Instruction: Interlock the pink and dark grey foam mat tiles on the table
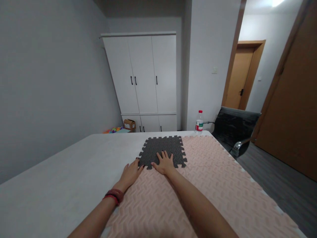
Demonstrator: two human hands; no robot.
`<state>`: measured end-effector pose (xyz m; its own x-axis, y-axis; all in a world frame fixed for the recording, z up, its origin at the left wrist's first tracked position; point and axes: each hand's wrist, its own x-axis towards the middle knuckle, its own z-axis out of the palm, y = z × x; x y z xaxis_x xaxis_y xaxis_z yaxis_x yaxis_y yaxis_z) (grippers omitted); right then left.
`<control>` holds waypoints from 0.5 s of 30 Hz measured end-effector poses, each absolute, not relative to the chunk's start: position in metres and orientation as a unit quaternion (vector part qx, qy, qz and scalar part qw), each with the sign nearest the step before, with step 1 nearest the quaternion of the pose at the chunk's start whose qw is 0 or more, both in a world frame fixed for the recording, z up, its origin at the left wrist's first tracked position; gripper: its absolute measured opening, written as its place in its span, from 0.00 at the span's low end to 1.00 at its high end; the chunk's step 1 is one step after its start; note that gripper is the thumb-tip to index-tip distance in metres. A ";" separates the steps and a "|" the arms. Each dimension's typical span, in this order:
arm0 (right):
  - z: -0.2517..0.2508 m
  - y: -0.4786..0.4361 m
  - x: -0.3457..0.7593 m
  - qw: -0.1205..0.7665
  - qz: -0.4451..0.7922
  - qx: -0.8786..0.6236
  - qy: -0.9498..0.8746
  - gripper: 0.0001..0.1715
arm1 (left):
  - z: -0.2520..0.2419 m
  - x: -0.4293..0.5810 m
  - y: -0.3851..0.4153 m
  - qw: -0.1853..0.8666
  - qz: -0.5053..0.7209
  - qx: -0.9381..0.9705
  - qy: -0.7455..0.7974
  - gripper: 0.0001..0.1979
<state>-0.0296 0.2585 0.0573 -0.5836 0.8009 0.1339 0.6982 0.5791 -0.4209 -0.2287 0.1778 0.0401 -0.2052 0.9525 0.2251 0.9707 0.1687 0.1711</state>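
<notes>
A dark grey foam puzzle mat tile [162, 147] lies on a white table [61, 172], joined to pink foam mat tiles [210, 178] on its right and near sides. My right hand [163, 163] lies flat, fingers spread, on the grey tile's near edge where it meets the pink mat. My left hand [131, 173] rests flat at the grey tile's near left corner, fingertips touching the tile's toothed edge. A red and brown band sits on my left wrist [114, 195].
A plastic water bottle [199, 122] with a red cap stands at the table's far edge. A black chair [234, 130] stands off the table's right corner. A white wardrobe [145, 79], a cardboard box [129, 125] and wooden doors [241, 77] are behind.
</notes>
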 end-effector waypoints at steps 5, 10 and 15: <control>0.054 0.279 -0.032 0.136 0.204 -0.415 -0.876 0.44 | 0.042 -0.230 0.178 -0.005 -0.150 -0.628 -0.763 0.25; 0.079 0.315 0.036 0.195 0.188 -0.414 -0.869 0.30 | 0.049 -0.228 0.172 -0.019 -0.156 -0.630 -0.760 0.24; 0.086 0.345 0.195 0.212 0.107 -0.545 -0.804 0.24 | 0.073 -0.240 0.198 -0.033 -0.144 -0.620 -0.771 0.26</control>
<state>0.1946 0.3446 0.0862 -0.3164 0.9216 0.2246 0.8304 0.3836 -0.4040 -0.2403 0.1983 0.0729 -0.2299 0.9648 0.1275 0.9459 0.1907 0.2626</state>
